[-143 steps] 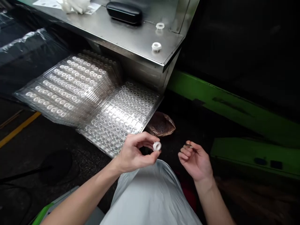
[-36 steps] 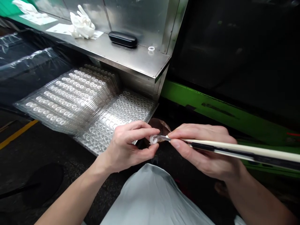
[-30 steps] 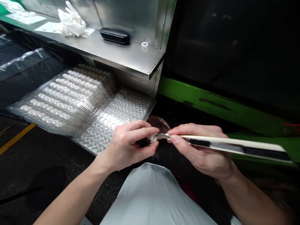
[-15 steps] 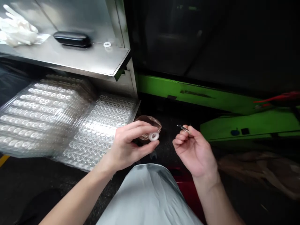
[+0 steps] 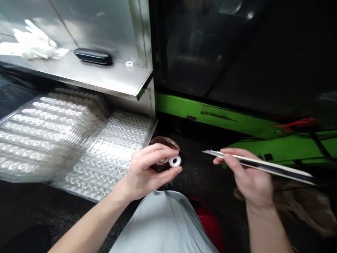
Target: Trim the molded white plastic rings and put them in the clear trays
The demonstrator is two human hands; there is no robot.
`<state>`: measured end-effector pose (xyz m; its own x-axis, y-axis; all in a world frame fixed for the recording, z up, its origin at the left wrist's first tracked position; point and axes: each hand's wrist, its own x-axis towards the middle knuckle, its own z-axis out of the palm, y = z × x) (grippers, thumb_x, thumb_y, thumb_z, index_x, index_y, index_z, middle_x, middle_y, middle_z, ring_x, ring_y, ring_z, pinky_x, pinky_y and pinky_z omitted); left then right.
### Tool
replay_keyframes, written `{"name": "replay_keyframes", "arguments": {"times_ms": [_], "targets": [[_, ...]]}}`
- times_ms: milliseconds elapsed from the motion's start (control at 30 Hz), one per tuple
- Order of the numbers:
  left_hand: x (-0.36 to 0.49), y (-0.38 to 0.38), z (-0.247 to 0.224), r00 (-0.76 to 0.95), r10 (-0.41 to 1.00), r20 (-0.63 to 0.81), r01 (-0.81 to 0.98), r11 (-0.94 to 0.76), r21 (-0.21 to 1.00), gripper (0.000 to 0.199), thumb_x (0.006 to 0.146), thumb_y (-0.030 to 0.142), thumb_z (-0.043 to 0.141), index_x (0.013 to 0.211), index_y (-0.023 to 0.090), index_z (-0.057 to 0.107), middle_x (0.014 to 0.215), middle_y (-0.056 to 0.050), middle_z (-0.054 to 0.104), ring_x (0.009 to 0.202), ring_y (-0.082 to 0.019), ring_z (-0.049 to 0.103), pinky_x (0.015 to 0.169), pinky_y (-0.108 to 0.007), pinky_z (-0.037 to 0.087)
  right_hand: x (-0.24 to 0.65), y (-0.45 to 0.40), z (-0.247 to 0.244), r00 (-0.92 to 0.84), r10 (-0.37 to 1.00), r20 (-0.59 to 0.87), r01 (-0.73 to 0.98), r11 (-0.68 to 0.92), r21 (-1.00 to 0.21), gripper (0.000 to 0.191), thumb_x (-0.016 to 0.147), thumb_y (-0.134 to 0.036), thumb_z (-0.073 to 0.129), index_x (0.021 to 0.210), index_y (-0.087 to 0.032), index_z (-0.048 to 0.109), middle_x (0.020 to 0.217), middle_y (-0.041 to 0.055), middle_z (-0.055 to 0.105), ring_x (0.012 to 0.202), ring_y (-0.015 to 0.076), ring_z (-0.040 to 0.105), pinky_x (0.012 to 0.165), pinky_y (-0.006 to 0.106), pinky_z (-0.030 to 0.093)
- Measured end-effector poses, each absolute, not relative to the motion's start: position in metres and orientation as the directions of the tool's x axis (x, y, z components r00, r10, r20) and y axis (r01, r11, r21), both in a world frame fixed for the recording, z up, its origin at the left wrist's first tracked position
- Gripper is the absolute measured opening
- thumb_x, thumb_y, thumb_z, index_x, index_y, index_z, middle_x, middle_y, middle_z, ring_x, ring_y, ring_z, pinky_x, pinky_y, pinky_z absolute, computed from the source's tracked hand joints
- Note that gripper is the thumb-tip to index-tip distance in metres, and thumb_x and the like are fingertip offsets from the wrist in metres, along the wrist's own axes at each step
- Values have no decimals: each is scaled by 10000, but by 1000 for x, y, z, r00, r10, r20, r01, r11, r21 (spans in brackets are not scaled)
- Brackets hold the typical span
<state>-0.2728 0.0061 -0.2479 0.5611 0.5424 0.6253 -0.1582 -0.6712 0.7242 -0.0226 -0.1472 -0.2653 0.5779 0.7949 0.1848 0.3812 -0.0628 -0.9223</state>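
Observation:
My left hand pinches a white plastic ring between thumb and fingertips, with its hole facing me. My right hand is shut on a long, slim craft knife with a white-and-black handle and a bare metal tip pointing left. The tip stands roughly 100 px to the right of the ring, not touching it. Nothing links the two hands.
Stacked clear blister trays with rows of rings lie to the left, under a stainless steel shelf. On it are white gloves, a black case and a small ring. A brown plastic bag lies beyond my left hand.
The knife tip has moved right, away from the ring it was against a second ago. The knife now shows at full length again. The view has turned right since the earliest frame.

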Motion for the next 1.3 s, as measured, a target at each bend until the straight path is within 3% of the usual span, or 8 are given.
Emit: {"name": "replay_keyframes", "arguments": {"times_ms": [67,167,333,633,867,967,1167,1300], "targets": [[-280,7,-245,548,515,659,-112,-736,668,338,814,82,859,1123,111,725,1002,-73,743,878,-127,703,776,-206,576,-59,-137,-228,478,826,300,381,113,-918,162,937,-344,753,1041,-221,768,879,44,783,778,221,766,760,352,656],[-293,10,-241,511,503,698,-63,-787,613,308,817,78,852,1089,88,708,974,-85,735,857,-133,697,764,-218,576,-103,-122,-205,412,835,365,350,225,-909,106,929,-293,763,1005,-220,776,865,34,782,712,207,758,684,330,661],[-314,14,-239,456,506,733,121,-850,512,207,850,68,814,1005,77,678,908,-82,698,803,-137,661,706,-249,547,-141,-97,-221,429,845,319,304,197,-932,123,962,-220,724,1078,-230,762,823,-3,775,684,158,752,670,257,647],[-339,17,-251,455,501,736,269,-866,423,191,860,47,767,956,109,615,886,-71,646,750,-162,579,645,-322,494,-174,-77,-223,304,873,382,552,165,-817,168,962,-168,718,1105,-252,745,912,-34,784,745,125,764,704,212,642],[-343,26,-248,461,532,710,251,-846,471,164,886,91,756,912,123,597,833,-55,648,725,-158,599,620,-312,488,-186,-67,-221,195,798,571,632,343,-695,266,905,-33,715,1111,-198,745,995,9,791,827,143,767,757,229,645],[-345,31,-245,461,574,676,209,-811,546,132,895,112,752,913,118,622,811,-44,647,710,-140,598,617,-293,492,-179,-67,-220,170,801,574,559,402,-725,293,885,-26,727,1117,-202,764,1012,21,789,864,169,766,783,266,648],[-348,36,-242,410,649,641,65,-722,689,170,860,122,821,982,107,703,864,-61,710,743,-125,658,658,-240,554,-140,-62,-209,543,777,319,159,279,-947,81,969,-206,702,985,-195,780,826,18,739,676,158,722,644,278,635],[-352,33,-235,347,655,671,47,-727,685,215,834,122,850,998,129,710,869,-60,726,756,-149,687,668,-254,585,-134,-47,-196,530,813,243,85,235,-968,115,934,-277,758,910,-167,775,760,37,711,638,165,695,565,267,607]]}}
